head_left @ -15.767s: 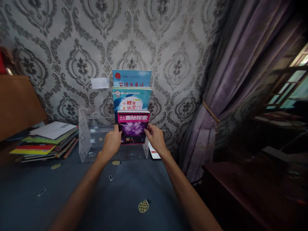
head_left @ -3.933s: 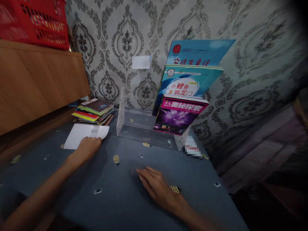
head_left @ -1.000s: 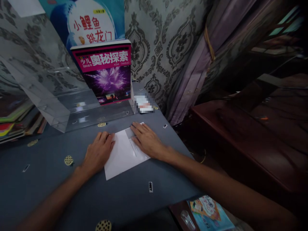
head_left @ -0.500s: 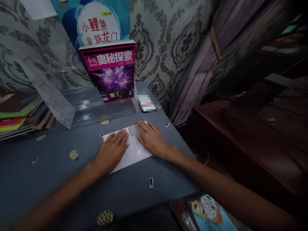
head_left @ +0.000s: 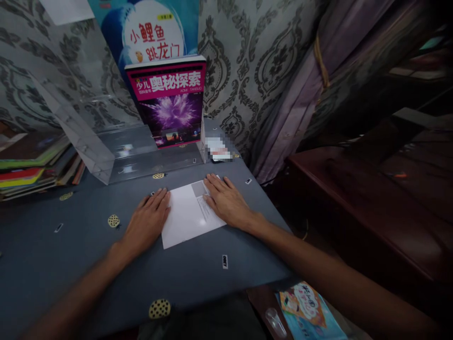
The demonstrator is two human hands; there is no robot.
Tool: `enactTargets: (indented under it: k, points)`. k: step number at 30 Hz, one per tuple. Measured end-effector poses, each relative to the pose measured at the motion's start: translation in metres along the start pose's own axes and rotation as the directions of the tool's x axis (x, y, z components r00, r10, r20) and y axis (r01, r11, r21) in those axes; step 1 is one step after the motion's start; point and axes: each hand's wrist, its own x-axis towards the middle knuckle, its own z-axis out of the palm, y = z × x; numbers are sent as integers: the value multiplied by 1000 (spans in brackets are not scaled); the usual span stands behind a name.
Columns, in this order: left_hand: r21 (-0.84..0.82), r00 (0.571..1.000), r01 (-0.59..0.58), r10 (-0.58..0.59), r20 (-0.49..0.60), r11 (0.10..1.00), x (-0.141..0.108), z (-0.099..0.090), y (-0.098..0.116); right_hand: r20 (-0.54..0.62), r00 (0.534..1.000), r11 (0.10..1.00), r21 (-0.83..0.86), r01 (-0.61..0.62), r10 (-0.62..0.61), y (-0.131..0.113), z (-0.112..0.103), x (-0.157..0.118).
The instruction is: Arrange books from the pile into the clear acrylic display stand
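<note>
A white printed sheet [head_left: 184,215], possibly a thin booklet, lies flat on the blue-grey tablecloth [head_left: 116,255]. Small text and a grey block show on its right part. My right hand [head_left: 228,200] rests flat over that right side, fingers stretched out, covering some of the print. At the sheet's left edge lies my left hand [head_left: 150,217], palm down with its fingers extended, mostly on the cloth. Neither hand grips anything.
Behind the sheet a clear acrylic stand [head_left: 106,163] holds a magenta-and-black book [head_left: 173,106] and a taller blue book [head_left: 116,30]. Stacked books [head_left: 31,165] sit at far left. A blurred-out item [head_left: 219,148] lies right of the stand. Below the table edge is another book [head_left: 307,307].
My left hand has slid left off the sheet to its edge, uncovering the white left part. My right hand stays on the sheet. The view has shifted slightly.
</note>
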Motion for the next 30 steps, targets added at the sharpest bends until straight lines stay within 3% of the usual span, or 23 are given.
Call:
enactTargets:
  k: [6, 9, 12, 16, 20, 23, 27, 30]
  points:
    - [-58, 1000, 12, -12, -4, 998, -1, 2, -3, 24, 998, 998, -29, -58, 58, -5, -5, -7]
    - [-102, 1000, 9, -11, -18, 995, 0, 3, -5, 29, 1000, 1000, -29, 6, -5, -16, -5, -10]
    - [-115, 1000, 10, -12, -18, 993, 0, 4, -5, 43, 988, 989, -7, 146, -145, -30, -2, -13]
    - [-126, 999, -1, -3, -33, 992, 0, 4, -8, 86, 921, 925, 68, 374, -379, -52, -1, -12]
    - [-187, 997, -43, 30, -73, 981, 0, 6, -17, 68, 793, 792, 153, 591, -605, -68, -1, -12]
    - [-231, 996, -53, 34, -86, 972, 0, 8, -21, 48, 722, 716, 195, 671, -690, -72, 0, -15]
    - [-232, 996, -43, 25, -80, 972, -1, 9, -21, 102, 705, 706, 227, 671, -702, -70, -3, -21]
    - [-212, 996, -46, 30, -82, 976, 0, 9, -20, 115, 728, 727, 264, 634, -676, -64, -6, -26]
